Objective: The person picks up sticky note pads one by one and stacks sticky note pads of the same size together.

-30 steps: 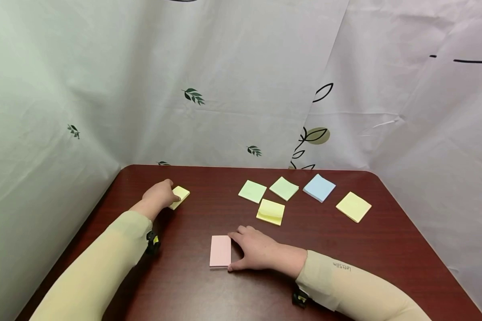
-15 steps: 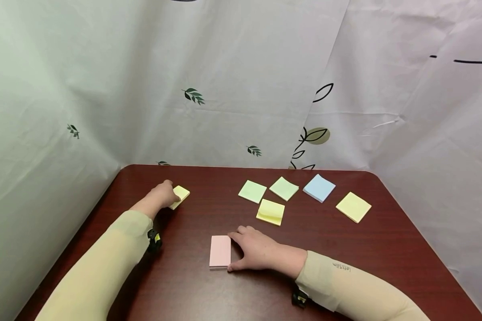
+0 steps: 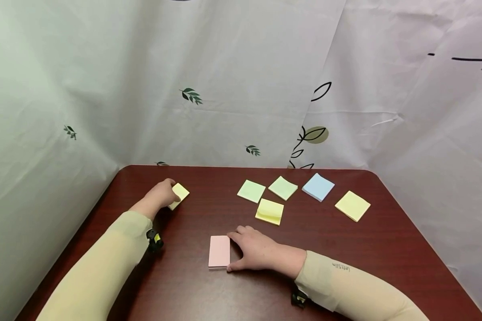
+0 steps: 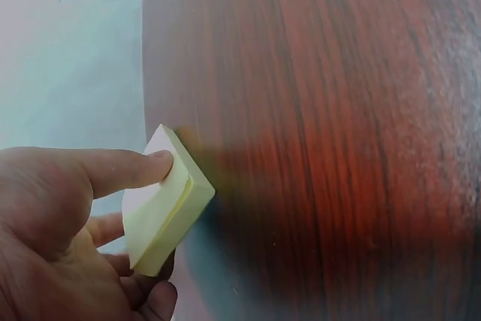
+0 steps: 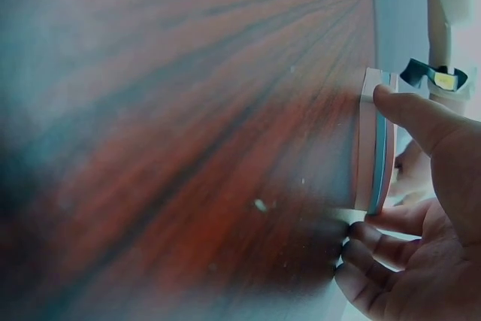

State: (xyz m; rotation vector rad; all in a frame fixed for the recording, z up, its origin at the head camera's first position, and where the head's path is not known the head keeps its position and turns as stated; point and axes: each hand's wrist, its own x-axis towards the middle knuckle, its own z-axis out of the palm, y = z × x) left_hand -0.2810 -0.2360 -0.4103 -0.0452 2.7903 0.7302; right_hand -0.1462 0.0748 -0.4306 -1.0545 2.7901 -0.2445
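Farthest left, the person's left grip (image 3: 159,196) reaches to the back of the surface (image 3: 209,209) and is clamped on a small yellow pad (image 4: 167,204), thumb on its broad face and fingers behind and under it. This is where the change lies: against the pictures from the past second, the pad's far corner has risen a little and the pad looks more tilted. I read that as the pad being tipped up out of a flat rest, so this side of the work has moved on slightly; whether all of it is off the surface I can't tell, since the hand covers its near side.

Next along, nearer the person, lies the pink stack (image 3: 218,252), lying flat with its layers showing along the edge. The right grip (image 3: 257,250) holds it from the right, thumb at the near end and a finger at the far one. Nothing there has altered beyond a slight shift of the head view, so this hand seems to be keeping its stack steady.

Behind the right grip, in order, are a green pad (image 3: 251,191), a curled-sheet yellow pad (image 3: 270,212), a second green pad (image 3: 283,188), a blue pad (image 3: 318,187) and the rightmost yellow pad (image 3: 352,206), all unmoved and untouched.
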